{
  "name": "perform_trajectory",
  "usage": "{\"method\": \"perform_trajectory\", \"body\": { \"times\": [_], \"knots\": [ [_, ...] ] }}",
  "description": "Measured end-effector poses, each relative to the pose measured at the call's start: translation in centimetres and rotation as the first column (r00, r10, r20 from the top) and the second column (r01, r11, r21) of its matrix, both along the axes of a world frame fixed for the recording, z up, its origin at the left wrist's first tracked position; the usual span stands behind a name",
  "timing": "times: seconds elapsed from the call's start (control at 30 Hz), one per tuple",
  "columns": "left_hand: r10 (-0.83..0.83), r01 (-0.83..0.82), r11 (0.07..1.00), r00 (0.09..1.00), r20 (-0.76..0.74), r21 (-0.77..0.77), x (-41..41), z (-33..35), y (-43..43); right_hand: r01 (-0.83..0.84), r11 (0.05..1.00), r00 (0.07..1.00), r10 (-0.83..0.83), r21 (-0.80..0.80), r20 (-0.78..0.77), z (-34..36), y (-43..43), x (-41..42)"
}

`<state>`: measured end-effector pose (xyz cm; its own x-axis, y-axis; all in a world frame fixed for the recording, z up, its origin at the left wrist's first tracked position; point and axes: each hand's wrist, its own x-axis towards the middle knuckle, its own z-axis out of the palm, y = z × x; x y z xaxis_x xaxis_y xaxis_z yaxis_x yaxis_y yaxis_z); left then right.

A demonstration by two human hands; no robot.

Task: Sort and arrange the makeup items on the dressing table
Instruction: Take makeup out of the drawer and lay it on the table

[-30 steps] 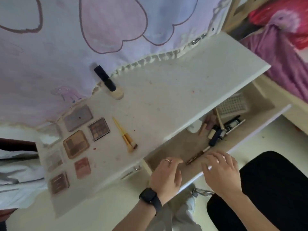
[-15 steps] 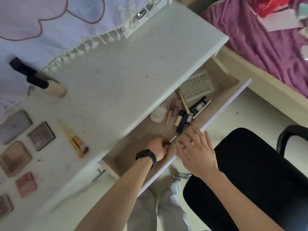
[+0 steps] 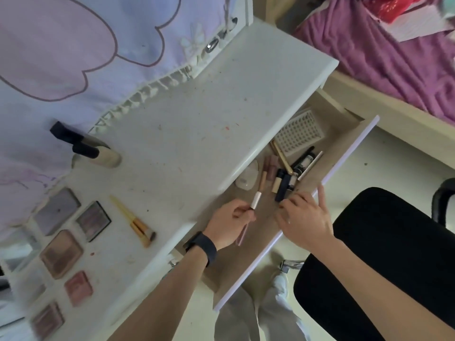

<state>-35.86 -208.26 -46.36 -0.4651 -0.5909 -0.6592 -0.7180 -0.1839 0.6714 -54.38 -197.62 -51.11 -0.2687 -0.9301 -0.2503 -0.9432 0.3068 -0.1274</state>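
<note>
The drawer [image 3: 349,153] under the white dressing table [image 3: 197,134] stands pulled out. My left hand [image 3: 230,225] is inside it and grips a slim pink stick with a white cap [image 3: 254,205]. My right hand [image 3: 305,217] lies across the drawer's front edge. Its bent fingers reach the lower end of a dark tube [image 3: 283,187], and whether they hold it is hidden. Pink tubes [image 3: 269,166], a gold stick [image 3: 282,156], a black mascara [image 3: 304,159] and a white pencil [image 3: 311,164] lie heaped in the drawer.
Several eyeshadow palettes [image 3: 61,253] lie on the tabletop at the left, beside a gold brush [image 3: 134,221] and a foundation bottle [image 3: 98,155]. A white perforated basket [image 3: 298,134] and a white compact [image 3: 246,179] sit in the drawer. A black chair [image 3: 394,242] stands at the right.
My left hand went into the drawer and lifted the slim stick. My right hand's fingers moved from the drawer front in toward the dark tube. The view swung right.
</note>
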Motion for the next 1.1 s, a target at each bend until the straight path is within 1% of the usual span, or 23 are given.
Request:
{"method": "perform_trajectory", "body": {
  "times": [0.07, 0.1, 0.13, 0.17, 0.2, 0.23, 0.27, 0.33, 0.43, 0.5, 0.53, 0.6, 0.7, 0.73, 0.8, 0.87, 0.9, 1.0, 1.07, 1.1],
  "knots": [
    [0.091, -0.089, 0.996, 0.993, -0.075, 0.02, 0.8, 2.4, -0.8, 0.042, 0.995, 0.999, -0.044, 0.088, 0.022, 0.3, -2.2, 0.6],
    [0.145, -0.141, 0.989, 0.983, -0.11, 0.037, 1.2, 3.3, -1.2, 0.081, 0.99, 0.994, -0.088, 0.111, 0.059, 0.4, -3.5, 1.1],
    [0.195, -0.189, 0.981, 0.971, -0.138, 0.052, 1.5, 4.2, -1.5, 0.142, 0.982, 0.978, -0.159, 0.121, 0.136, 0.3, -4.8, 1.6],
    [0.24, -0.232, 0.97, 0.958, -0.157, 0.066, 1.9, 4.8, -1.7, 0.222, 0.965, 0.937, -0.25, 0.137, 0.245, 0.3, -6.2, 2.2],
    [0.289, -0.278, 0.957, 0.942, -0.172, 0.082, 2.2, 5.4, -1.9, 0.305, 0.937, 0.87, -0.348, 0.172, 0.349, 0.1, -7.5, 2.7],
    [0.339, -0.326, 0.94, 0.923, -0.182, 0.101, 2.6, 5.9, -2.1, 0.366, 0.904, 0.804, -0.426, 0.22, 0.415, -0.1, -8.8, 3.2],
    [0.385, -0.369, 0.922, 0.903, -0.189, 0.117, 3.1, 6.2, -2.3, 0.405, 0.879, 0.76, -0.477, 0.252, 0.441, -0.6, -9.9, 3.5],
    [0.461, -0.44, 0.887, 0.864, -0.203, 0.142, 4.3, 6.8, -2.6, 0.461, 0.843, 0.719, -0.538, 0.277, 0.44, -1.5, -11.7, 4.1],
    [0.54, -0.513, 0.841, 0.814, -0.215, 0.17, 6.2, 7.2, -3.0, 0.495, 0.831, 0.748, -0.556, 0.252, 0.362, -2.1, -13.0, 4.9],
    [0.572, -0.546, 0.82, 0.791, -0.217, 0.169, 7.3, 7.4, -3.4, 0.495, 0.837, 0.753, -0.548, 0.235, 0.366, -2.3, -13.5, 5.3],
    [0.585, -0.561, 0.811, 0.781, -0.218, 0.166, 7.8, 7.5, -3.6, 0.509, 0.825, 0.729, -0.565, 0.246, 0.387, -2.3, -13.8, 5.4],
    [0.614, -0.589, 0.79, 0.758, -0.223, 0.171, 8.5, 7.6, -3.9, 0.547, 0.775, 0.663, -0.633, 0.318, 0.401, -1.9, -14.1, 5.3],
    [0.614, -0.591, 0.789, 0.749, -0.247, 0.169, 9.2, 8.0, -4.1, 0.552, 0.721, 0.614, -0.691, 0.419, 0.381, -1.1, -13.6, 4.8],
    [0.612, -0.588, 0.791, 0.749, -0.254, 0.169, 9.4, 8.1, -4.1, 0.573, 0.697, 0.562, -0.717, 0.431, 0.411, -0.9, -13.0, 4.6],
    [0.618, -0.593, 0.785, 0.74, -0.266, 0.179, 9.7, 8.3, -4.2, 0.632, 0.639, 0.403, -0.755, 0.439, 0.518, -0.4, -11.4, 4.0],
    [0.635, -0.606, 0.772, 0.72, -0.279, 0.191, 10.1, 8.5, -4.5, 0.709, 0.568, 0.231, -0.747, 0.418, 0.623, 0.5, -9.2, 3.8],
    [0.648, -0.619, 0.76, 0.706, -0.284, 0.197, 10.4, 8.6, -4.8, 0.743, 0.541, 0.172, -0.724, 0.394, 0.668, 1.1, -8.1, 3.8],
    [0.683, -0.658, 0.727, 0.665, -0.303, 0.196, 11.2, 9.1, -5.5, 0.819, 0.5, 0.11, -0.618, 0.281, 0.779, 3.6, -5.2, 4.3],
    [0.69, -0.673, 0.717, 0.647, -0.325, 0.185, 12.1, 9.6, -6.1, 0.852, 0.473, 0.053, -0.502, 0.223, 0.863, 5.6, -3.9, 5.1],
    [0.693, -0.678, 0.712, 0.639, -0.333, 0.181, 12.6, 9.8, -6.4, 0.854, 0.483, 0.046, -0.441, 0.194, 0.896, 6.7, -3.6, 5.7]
  ]
}}
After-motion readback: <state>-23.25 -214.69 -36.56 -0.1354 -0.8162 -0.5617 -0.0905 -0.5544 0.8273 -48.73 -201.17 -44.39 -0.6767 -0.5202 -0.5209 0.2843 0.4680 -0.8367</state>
